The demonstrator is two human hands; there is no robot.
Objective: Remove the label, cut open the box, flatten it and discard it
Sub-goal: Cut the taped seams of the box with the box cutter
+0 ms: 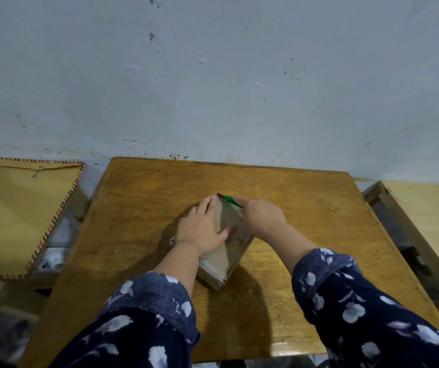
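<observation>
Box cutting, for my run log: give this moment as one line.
stage: cutting | left hand: flat on box | right hand: green cutter at far edge | box: unflattened on table

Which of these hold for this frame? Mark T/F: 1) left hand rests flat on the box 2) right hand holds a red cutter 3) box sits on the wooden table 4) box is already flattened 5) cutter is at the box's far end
1) The left hand rests flat on the box: true.
2) The right hand holds a red cutter: false. The cutter has a green handle.
3) The box sits on the wooden table: true.
4) The box is already flattened: false. It still has its full shape, with its near end wall standing.
5) The cutter is at the box's far end: true, at the end away from the person.
</observation>
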